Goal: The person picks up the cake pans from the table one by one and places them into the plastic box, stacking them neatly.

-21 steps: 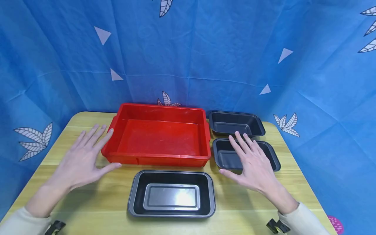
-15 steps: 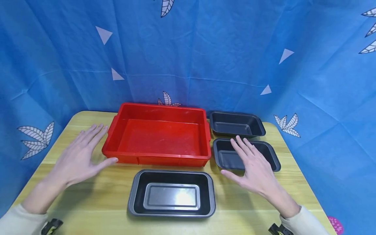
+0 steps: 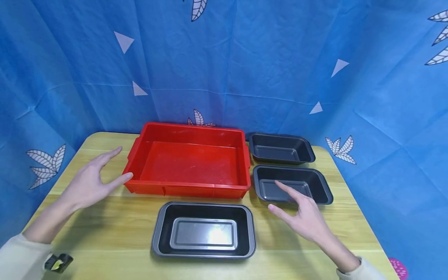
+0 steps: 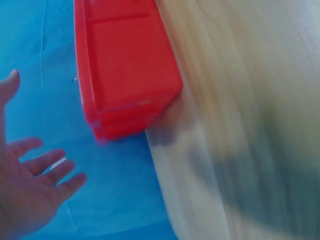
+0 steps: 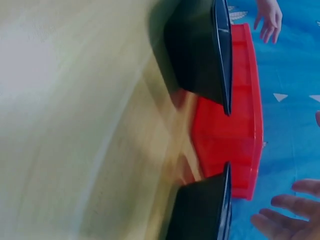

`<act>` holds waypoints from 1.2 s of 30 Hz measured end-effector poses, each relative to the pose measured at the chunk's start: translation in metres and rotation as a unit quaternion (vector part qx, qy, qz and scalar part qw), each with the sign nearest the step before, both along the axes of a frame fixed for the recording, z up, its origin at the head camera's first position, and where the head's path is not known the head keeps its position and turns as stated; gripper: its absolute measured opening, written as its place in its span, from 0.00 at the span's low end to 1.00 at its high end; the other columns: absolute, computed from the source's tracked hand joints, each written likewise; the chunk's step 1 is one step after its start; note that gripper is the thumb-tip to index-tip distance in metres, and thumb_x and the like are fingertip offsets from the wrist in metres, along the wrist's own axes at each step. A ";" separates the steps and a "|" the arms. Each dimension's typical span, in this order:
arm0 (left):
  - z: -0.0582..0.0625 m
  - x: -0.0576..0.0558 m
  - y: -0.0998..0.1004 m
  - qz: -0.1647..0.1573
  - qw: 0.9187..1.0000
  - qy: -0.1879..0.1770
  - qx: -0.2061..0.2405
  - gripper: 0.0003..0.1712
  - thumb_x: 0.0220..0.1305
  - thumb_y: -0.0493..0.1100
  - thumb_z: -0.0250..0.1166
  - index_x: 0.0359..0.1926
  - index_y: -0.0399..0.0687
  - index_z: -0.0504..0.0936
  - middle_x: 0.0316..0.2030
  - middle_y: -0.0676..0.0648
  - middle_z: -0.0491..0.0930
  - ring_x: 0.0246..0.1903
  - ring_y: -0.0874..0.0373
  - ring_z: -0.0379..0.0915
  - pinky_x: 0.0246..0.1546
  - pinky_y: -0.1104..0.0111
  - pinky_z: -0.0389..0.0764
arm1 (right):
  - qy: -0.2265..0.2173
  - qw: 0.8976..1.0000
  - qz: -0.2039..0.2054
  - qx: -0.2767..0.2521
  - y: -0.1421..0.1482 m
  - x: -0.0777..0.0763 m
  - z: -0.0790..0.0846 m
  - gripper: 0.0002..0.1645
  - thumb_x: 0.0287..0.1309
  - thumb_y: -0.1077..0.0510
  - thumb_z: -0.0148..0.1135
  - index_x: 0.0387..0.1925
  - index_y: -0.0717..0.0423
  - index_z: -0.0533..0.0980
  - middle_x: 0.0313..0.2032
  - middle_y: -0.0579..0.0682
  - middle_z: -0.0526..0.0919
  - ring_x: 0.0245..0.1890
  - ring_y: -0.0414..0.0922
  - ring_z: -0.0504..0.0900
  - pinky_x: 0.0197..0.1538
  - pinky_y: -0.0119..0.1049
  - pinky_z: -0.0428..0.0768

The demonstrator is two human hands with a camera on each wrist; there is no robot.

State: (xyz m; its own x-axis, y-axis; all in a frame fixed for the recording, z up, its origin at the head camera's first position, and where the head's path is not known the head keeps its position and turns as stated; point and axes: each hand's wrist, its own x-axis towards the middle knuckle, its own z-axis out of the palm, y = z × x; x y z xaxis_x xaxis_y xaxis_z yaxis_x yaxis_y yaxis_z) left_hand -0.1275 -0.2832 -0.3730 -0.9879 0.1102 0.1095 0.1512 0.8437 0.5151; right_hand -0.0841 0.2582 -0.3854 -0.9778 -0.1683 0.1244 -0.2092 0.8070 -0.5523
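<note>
My left hand is held at the left end of a red plastic tray, fingers extended and thumb apart, holding nothing. The thumb tip overlaps the tray's front left corner in the head view. On the other side, my right hand hovers at the front of a black loaf pan, its index finger and thumb stretched out and nothing in its grasp. Between the two hands, nearest the front, sits a larger grey-rimmed loaf pan. A second black loaf pan stands behind the first.
Everything stands on a light wooden table with rounded back corners. A blue cloth with leaf and triangle prints hangs close behind it and along both sides.
Both hands turn from palm-down with spread fingers to more edge-on. The left shifts left, away from the tray; the right draws back slightly towards the front. Tray and pans stay put.
</note>
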 end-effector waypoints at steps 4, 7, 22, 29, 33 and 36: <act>-0.004 -0.004 -0.005 -0.004 0.999 -0.004 0.048 0.52 0.68 0.57 0.71 0.83 0.43 0.57 0.76 0.28 0.65 0.67 0.25 0.68 0.61 0.29 0.75 | -0.051 0.996 -0.002 -0.074 -0.002 0.001 -0.005 0.38 0.65 0.43 0.73 0.72 0.49 0.75 0.69 0.57 0.81 0.67 0.59 0.82 0.62 0.50 0.87; -0.007 -0.007 -0.008 -0.006 0.997 -0.009 0.075 0.49 0.70 0.54 0.71 0.82 0.41 0.59 0.74 0.28 0.67 0.67 0.27 0.68 0.63 0.33 0.75 | -0.091 0.987 -0.002 -0.135 -0.003 0.001 -0.011 0.34 0.66 0.47 0.73 0.70 0.54 0.76 0.66 0.58 0.83 0.64 0.58 0.85 0.57 0.37 0.89; -0.026 -0.025 -0.018 0.030 0.987 -0.058 0.146 0.43 0.75 0.56 0.64 0.81 0.40 0.62 0.69 0.29 0.75 0.57 0.56 0.82 0.41 0.90 0.74 | -0.279 0.892 -0.015 -0.355 -0.004 0.000 -0.031 0.35 0.73 0.56 0.65 0.73 0.70 0.67 0.61 0.59 0.87 0.49 0.41 0.91 0.54 0.47 0.91; -0.034 -0.031 -0.018 0.042 0.978 -0.068 0.193 0.40 0.76 0.54 0.63 0.78 0.35 0.66 0.66 0.27 0.77 0.39 0.89 0.74 0.41 0.85 0.82 | -0.325 0.870 -0.029 -0.369 -0.014 -0.001 -0.041 0.38 0.71 0.53 0.68 0.73 0.68 0.68 0.60 0.56 0.88 0.52 0.46 0.91 0.53 0.46 0.91; -0.038 -0.033 -0.017 0.039 0.974 -0.090 0.203 0.40 0.76 0.54 0.63 0.78 0.36 0.65 0.67 0.27 0.77 0.39 0.87 0.75 0.42 0.81 0.85 | -0.335 0.862 -0.028 -0.379 -0.020 -0.001 -0.046 0.38 0.70 0.53 0.68 0.72 0.68 0.69 0.57 0.53 0.90 0.50 0.45 0.92 0.52 0.45 0.91; -0.040 -0.034 -0.016 0.036 0.972 -0.103 0.206 0.40 0.76 0.53 0.63 0.79 0.37 0.64 0.68 0.27 0.76 0.40 0.87 0.74 0.42 0.81 0.85 | -0.336 0.859 -0.027 -0.385 -0.024 0.001 -0.050 0.37 0.70 0.55 0.68 0.72 0.69 0.69 0.53 0.52 0.92 0.48 0.44 0.92 0.50 0.45 0.92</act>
State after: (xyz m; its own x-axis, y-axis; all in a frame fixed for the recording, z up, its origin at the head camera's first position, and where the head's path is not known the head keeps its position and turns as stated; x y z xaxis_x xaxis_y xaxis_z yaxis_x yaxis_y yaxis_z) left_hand -0.1619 -0.2988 -0.4131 -0.9970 0.0279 -0.0716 -0.0434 0.5644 0.8244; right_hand -0.0834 0.2341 -0.4349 -0.8758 -0.2419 -0.4177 0.3924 0.1472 -0.9079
